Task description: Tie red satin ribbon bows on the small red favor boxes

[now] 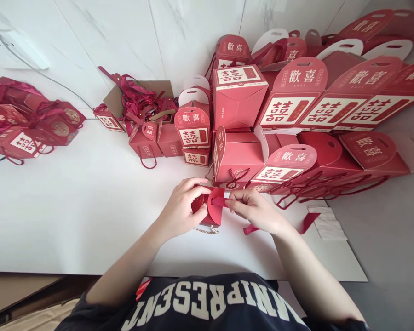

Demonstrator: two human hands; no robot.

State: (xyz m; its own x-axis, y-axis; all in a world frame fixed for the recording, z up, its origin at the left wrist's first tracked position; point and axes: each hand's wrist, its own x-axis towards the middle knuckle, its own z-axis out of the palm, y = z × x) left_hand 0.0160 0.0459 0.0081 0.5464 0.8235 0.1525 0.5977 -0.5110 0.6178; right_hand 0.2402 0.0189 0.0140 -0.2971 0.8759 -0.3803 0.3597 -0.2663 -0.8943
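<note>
A small red gift box (215, 216) rests on the white table (72, 207) in front of me, a twisted gold cord (209, 231) along its near side. My left hand (179, 209) grips the box from the left, fingers curled over its top and thumb against its near part. From a hole in the rounded flap on the box's right side comes a red ribbon (221, 202). Its outer part is pinched between the thumb and fingers of my right hand (255, 211). A ribbon end (250, 229) shows below that hand, and another stretch (309, 222) shows to its right.
Large red boxes with white labels (290, 110) are stacked behind and to the right, cord handles hanging in front. An open box holds tangled ribbons (145, 99) at the back. Several ribboned boxes (24, 140) sit far left. A white packet (326, 224) lies at right.
</note>
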